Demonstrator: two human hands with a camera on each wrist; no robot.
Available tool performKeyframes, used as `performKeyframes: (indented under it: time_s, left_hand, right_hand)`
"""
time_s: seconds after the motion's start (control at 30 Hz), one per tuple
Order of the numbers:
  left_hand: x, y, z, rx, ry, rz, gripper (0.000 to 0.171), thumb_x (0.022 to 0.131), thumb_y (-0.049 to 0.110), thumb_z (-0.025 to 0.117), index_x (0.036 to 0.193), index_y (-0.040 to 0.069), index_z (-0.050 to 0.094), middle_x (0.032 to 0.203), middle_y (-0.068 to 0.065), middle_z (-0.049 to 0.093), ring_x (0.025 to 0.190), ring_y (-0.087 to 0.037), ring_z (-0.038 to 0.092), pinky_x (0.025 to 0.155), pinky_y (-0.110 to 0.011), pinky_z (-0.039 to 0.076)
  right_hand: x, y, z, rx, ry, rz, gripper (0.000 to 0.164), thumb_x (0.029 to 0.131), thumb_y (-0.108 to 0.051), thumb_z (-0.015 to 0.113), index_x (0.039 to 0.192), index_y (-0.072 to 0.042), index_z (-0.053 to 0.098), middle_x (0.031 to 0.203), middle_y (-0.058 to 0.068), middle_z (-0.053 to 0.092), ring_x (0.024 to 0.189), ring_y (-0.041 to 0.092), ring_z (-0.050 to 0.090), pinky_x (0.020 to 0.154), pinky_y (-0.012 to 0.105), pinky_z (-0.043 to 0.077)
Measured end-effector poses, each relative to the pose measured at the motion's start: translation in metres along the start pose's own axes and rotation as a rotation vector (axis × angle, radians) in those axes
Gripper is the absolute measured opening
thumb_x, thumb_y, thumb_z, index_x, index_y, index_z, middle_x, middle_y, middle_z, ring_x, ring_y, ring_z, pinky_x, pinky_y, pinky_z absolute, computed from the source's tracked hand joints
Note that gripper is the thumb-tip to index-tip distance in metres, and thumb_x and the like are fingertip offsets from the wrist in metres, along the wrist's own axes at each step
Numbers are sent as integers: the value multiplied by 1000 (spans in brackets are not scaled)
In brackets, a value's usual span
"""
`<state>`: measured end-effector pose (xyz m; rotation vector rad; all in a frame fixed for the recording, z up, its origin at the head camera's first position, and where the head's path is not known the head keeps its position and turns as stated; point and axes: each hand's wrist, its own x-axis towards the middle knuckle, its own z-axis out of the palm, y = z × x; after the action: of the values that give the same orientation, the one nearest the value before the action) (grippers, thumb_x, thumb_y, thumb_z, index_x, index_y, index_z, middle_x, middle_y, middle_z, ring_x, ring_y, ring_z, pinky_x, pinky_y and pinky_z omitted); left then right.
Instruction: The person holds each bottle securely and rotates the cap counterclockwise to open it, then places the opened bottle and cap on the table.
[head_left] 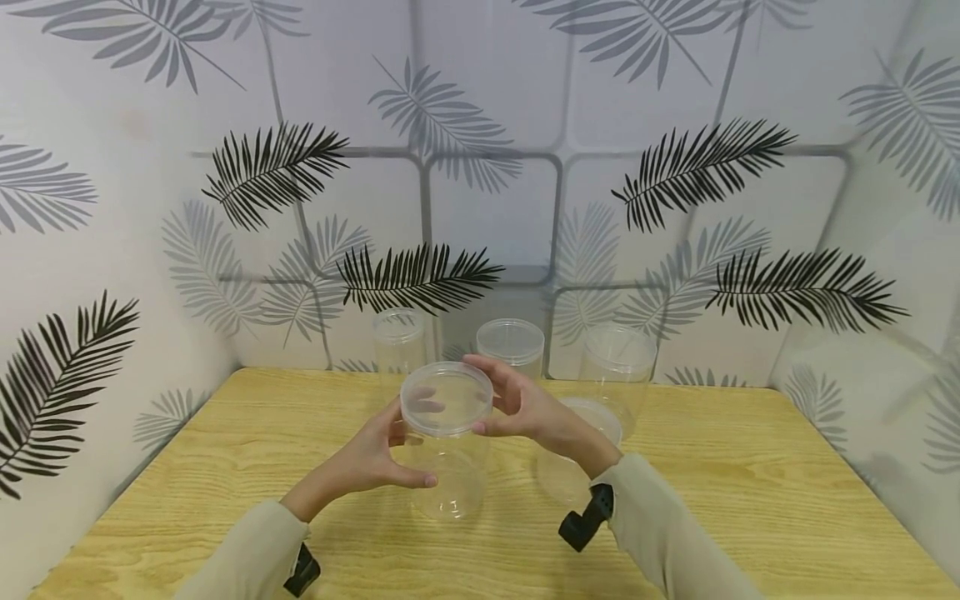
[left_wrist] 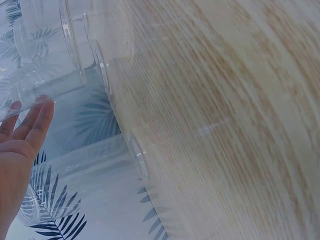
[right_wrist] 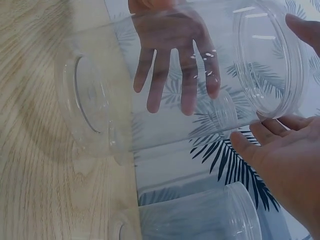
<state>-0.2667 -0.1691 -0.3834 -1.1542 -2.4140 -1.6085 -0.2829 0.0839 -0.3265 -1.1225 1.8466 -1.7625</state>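
Jar (head_left: 457, 467), a smooth clear cylinder, is held over or on the wood-grained table (head_left: 712, 483) (contact cannot be told). It is clasped by the left hand (head_left: 375, 454), its round lid (head_left: 453, 387) gripped by the right hand (head_left: 528, 408). Similar lidded cylinders (head_left: 510, 346) are ranged behind.

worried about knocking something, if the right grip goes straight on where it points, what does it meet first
The held jar's lid, most likely: its rim lies between thumb and fingers of the right grip, apparently touching.
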Motion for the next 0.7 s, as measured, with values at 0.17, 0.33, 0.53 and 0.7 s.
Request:
performKeyframes:
  time_s: [0.17, 0.33, 0.53, 0.7]
  left_hand:
    - [-1, -1, -2, 6, 8, -7, 97, 67, 14, 81, 142, 26, 22, 136, -10, 44, 113, -27, 55, 91, -50, 46]
    - [-1, 0, -4, 22, 16, -14, 97, 67, 14, 82, 143, 25, 22, 136, -9, 44, 114, -26, 54, 91, -41, 47]
    - [0, 0, -4, 33, 22, -6, 97, 67, 14, 81, 143, 20, 22, 136, -11, 44, 113, -27, 55, 91, -40, 48]
    - [0, 1, -3, 41, 20, 7, 96, 68, 14, 81, 143, 19, 22, 136, -13, 43, 112, -27, 56, 91, -43, 48]
  right_hand:
    - [-3, -2, 7, -104, 95, -22, 84, 77, -18, 74, 143, -9, 22, 147, 6, 26, 137, 26, 24, 111, 49, 23]
    - [-6, -5, 20, -194, 268, -10, 86, 73, -19, 77, 141, -10, 26, 144, 9, 32, 136, 25, 27, 111, 47, 23]
    - [-6, -6, 38, -266, 412, 27, 87, 70, -20, 79, 141, -13, 28, 144, 7, 33, 136, 23, 27, 110, 46, 25]
    - [-6, -5, 47, -292, 466, 53, 88, 69, -25, 80, 141, -16, 29, 144, 4, 33, 135, 27, 28, 109, 50, 27]
